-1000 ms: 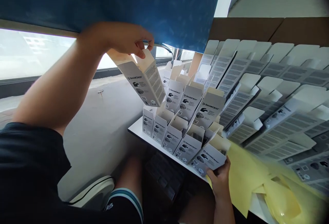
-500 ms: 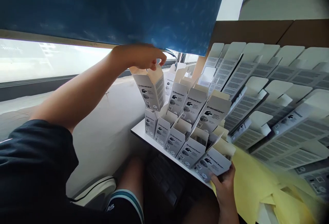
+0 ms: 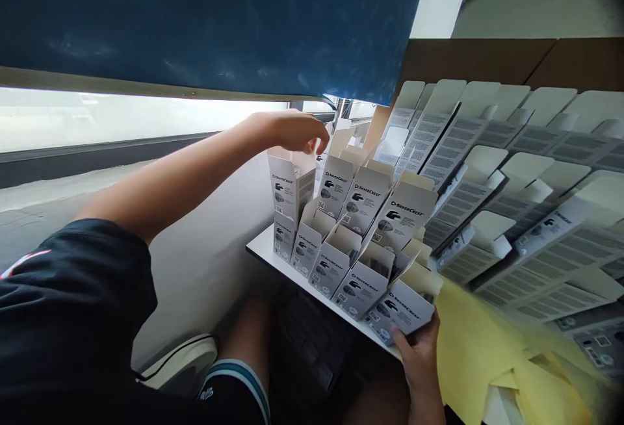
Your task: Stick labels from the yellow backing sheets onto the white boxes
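My left hand [image 3: 298,131] reaches over the far left end of a block of small grey-and-white product boxes [image 3: 363,201] standing open-topped in rows on a white board [image 3: 259,249]. Its fingers curl down onto the top flap of the end box [image 3: 288,186], which stands upright in the back row. My right hand [image 3: 420,353] grips the near right corner of the block, fingers against the front box [image 3: 400,309] at the board's edge.
Stacks of flat, unfolded box blanks [image 3: 492,171] fan out at the right. Yellow paper [image 3: 480,353] lies under them near the front. A blue blind [image 3: 219,15] hangs above a window, and a brown cardboard wall [image 3: 468,54] stands behind. My knee and shoe show below.
My left hand has brought the box down from a raised, tilted position and set it upright at the left end of the back row. My right hand has stayed at the front corner.
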Demonstrator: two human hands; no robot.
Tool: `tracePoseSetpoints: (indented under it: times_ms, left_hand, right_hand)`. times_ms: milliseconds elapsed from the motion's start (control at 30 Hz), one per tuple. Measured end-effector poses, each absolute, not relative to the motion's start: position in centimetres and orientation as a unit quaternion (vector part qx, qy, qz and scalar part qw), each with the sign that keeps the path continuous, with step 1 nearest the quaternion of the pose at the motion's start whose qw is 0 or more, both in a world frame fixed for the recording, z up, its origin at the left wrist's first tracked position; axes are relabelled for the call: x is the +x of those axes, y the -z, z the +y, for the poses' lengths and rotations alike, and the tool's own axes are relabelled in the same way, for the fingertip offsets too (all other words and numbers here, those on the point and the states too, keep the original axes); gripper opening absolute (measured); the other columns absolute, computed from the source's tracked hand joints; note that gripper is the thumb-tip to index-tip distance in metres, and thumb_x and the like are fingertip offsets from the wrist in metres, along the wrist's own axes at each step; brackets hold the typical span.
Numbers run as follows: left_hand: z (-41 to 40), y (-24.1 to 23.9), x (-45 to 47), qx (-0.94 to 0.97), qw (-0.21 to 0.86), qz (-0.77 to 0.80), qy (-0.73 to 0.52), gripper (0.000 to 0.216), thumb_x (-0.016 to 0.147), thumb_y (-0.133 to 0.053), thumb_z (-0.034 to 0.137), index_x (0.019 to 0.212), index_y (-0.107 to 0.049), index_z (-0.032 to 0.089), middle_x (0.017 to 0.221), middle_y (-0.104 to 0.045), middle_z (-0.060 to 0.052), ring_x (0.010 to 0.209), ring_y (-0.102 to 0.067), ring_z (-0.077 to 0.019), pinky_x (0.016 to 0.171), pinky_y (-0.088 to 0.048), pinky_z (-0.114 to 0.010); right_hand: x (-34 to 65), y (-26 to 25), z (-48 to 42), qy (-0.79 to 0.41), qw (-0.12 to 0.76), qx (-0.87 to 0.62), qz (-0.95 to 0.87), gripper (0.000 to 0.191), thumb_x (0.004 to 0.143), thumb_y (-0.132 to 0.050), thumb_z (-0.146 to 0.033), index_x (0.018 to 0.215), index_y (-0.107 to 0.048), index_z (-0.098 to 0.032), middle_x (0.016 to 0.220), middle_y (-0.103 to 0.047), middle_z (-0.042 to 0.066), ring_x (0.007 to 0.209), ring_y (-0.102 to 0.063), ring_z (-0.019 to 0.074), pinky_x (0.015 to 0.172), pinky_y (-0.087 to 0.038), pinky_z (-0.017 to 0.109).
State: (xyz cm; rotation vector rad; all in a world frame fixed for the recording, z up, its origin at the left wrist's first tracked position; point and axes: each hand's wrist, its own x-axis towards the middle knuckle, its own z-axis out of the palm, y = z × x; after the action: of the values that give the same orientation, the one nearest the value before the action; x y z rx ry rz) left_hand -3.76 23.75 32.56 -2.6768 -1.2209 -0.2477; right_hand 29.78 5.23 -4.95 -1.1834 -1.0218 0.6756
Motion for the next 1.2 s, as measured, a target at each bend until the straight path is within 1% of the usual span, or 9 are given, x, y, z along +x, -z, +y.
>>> tracePoseSetpoints:
  times_ms: [167, 333, 433, 533, 633, 767, 867, 1000, 1200]
  left_hand:
    - [23.2, -31.9, -3.6, -0.917, 0.058, -0.346, 0.189, 0.025, 0.072, -0.072, 0.003, 0.084, -0.079, 0.025, 0.082, -0.075, 0.004, 0.076, -0.070, -0.0179, 0.082, -0.055, -0.034]
    - [19.5, -30.0, -4.0, -0.832, 0.020, -0.270, 0.485, 0.013, 0.075, -0.074, 0.010, 0.084, -0.072, 0.019, 0.084, -0.075, -0.002, 0.082, -0.071, -0.0186, 0.075, -0.058, -0.030]
    - [17.0, -25.6, -4.1, -0.728, 0.064, -0.233, 0.641, 0.014, 0.082, -0.069, 0.011, 0.093, -0.066, 0.020, 0.086, -0.073, -0.002, 0.083, -0.072, -0.0166, 0.068, -0.058, -0.027]
    - [16.0, -19.2, -4.3, -0.605, 0.130, -0.179, 0.765, 0.012, 0.087, -0.066, 0.015, 0.093, -0.061, 0.024, 0.084, -0.067, 0.001, 0.081, -0.070, -0.0149, 0.068, -0.058, -0.027]
    - [17.0, -13.8, -5.1, -0.484, 0.063, -0.231, 0.842, 0.016, 0.086, -0.069, 0.024, 0.094, -0.055, 0.025, 0.084, -0.060, 0.002, 0.080, -0.066, -0.0142, 0.067, -0.055, -0.026]
    - [20.3, -11.2, -6.7, -0.489, -0.206, -0.300, 0.793, 0.062, 0.070, -0.085, 0.049, 0.118, -0.053, 0.025, 0.123, -0.060, -0.007, 0.119, -0.059, -0.0238, 0.095, -0.051, -0.034]
    - [22.4, -11.9, -7.8, -0.566, -0.353, -0.274, 0.693, 0.081, 0.060, -0.088, 0.059, 0.123, -0.056, 0.020, 0.121, -0.068, -0.012, 0.117, -0.063, -0.0306, 0.095, -0.051, -0.037]
    - [23.5, -12.7, -8.6, -0.618, -0.430, -0.254, 0.607, 0.075, 0.054, -0.092, 0.058, 0.110, -0.067, 0.014, 0.106, -0.075, -0.015, 0.100, -0.070, -0.0330, 0.081, -0.055, -0.036]
    - [24.3, -12.3, -8.6, -0.624, -0.453, -0.236, 0.592, 0.060, 0.060, -0.092, 0.048, 0.105, -0.070, 0.015, 0.106, -0.077, -0.013, 0.091, -0.072, -0.0286, 0.075, -0.057, -0.032]
  right_hand:
    - [29.5, 5.0, 5.0, -0.284, 0.647, -0.535, -0.463, 0.103, 0.067, -0.080, -0.045, 0.150, -0.025, -0.023, 0.149, -0.041, 0.017, 0.135, -0.043, 0.0345, 0.115, -0.029, 0.057]
    - [29.1, 4.5, 4.8, -0.259, 0.644, -0.552, -0.463, 0.103, 0.066, -0.080, -0.046, 0.150, -0.027, -0.020, 0.143, -0.046, 0.018, 0.129, -0.048, 0.0352, 0.109, -0.037, 0.056]
    - [28.9, 4.7, 4.7, -0.254, 0.648, -0.550, -0.462, 0.100, 0.066, -0.080, -0.048, 0.148, -0.030, -0.018, 0.137, -0.050, 0.018, 0.126, -0.050, 0.0351, 0.105, -0.042, 0.055]
    - [28.9, 5.1, 4.7, -0.270, 0.650, -0.555, -0.443, 0.099, 0.066, -0.081, -0.050, 0.147, -0.032, -0.018, 0.135, -0.051, 0.019, 0.121, -0.052, 0.0346, 0.102, -0.044, 0.055]
    - [28.8, 5.3, 4.7, -0.284, 0.652, -0.556, -0.431, 0.101, 0.065, -0.082, -0.050, 0.147, -0.031, -0.019, 0.136, -0.050, 0.018, 0.120, -0.052, 0.0337, 0.103, -0.044, 0.055]
    - [28.9, 5.4, 4.7, -0.278, 0.650, -0.560, -0.431, 0.098, 0.064, -0.082, -0.050, 0.144, -0.034, -0.022, 0.133, -0.052, 0.015, 0.118, -0.053, 0.0315, 0.104, -0.043, 0.054]
    - [29.1, 5.9, 4.6, -0.287, 0.643, -0.562, -0.434, 0.094, 0.065, -0.082, -0.050, 0.143, -0.036, -0.024, 0.131, -0.054, 0.013, 0.116, -0.055, 0.0315, 0.105, -0.042, 0.053]
    - [29.5, 6.7, 4.7, -0.282, 0.635, -0.568, -0.441, 0.090, 0.067, -0.081, -0.049, 0.142, -0.037, -0.025, 0.129, -0.057, 0.012, 0.114, -0.058, 0.0322, 0.107, -0.041, 0.053]
    - [29.9, 7.1, 4.6, -0.288, 0.626, -0.575, -0.441, 0.088, 0.068, -0.082, -0.049, 0.142, -0.041, -0.024, 0.128, -0.060, 0.012, 0.110, -0.060, 0.0322, 0.105, -0.044, 0.053]
